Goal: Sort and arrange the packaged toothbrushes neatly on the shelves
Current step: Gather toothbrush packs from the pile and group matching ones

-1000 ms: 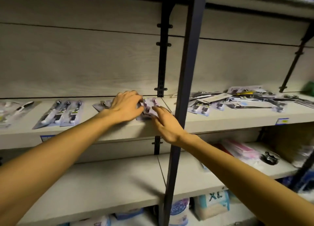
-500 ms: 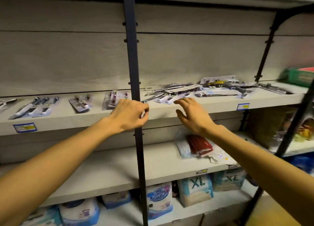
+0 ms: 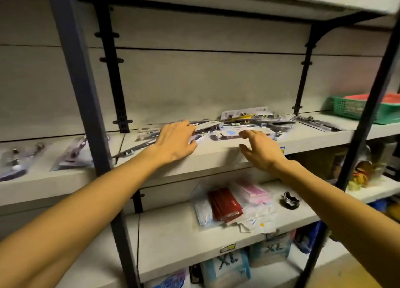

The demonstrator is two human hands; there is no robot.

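A loose pile of packaged toothbrushes [image 3: 249,123] lies on the middle shelf [image 3: 216,155], right of the dark upright. My left hand [image 3: 175,140] reaches onto the pile's left edge, fingers extended over a few packs. My right hand [image 3: 258,147] hovers with spread fingers at the pile's front, fingertips near a pack with a blue square [image 3: 231,133]. Neither hand grips a pack. To the left on the same shelf lie two separate flat packs, a purple one [image 3: 73,155] and another at the far left [image 3: 17,160].
A dark metal upright [image 3: 86,114] stands in front of the shelf, left of my left arm. A green basket [image 3: 363,110] sits at the right end. The lower shelf holds red and pink packets [image 3: 225,205] and a black object [image 3: 291,199].
The view and both hands have shifted right, from the purple packs at the upright to the jumbled pile. My left hand let go of the purple pack, which lies on the shelf.
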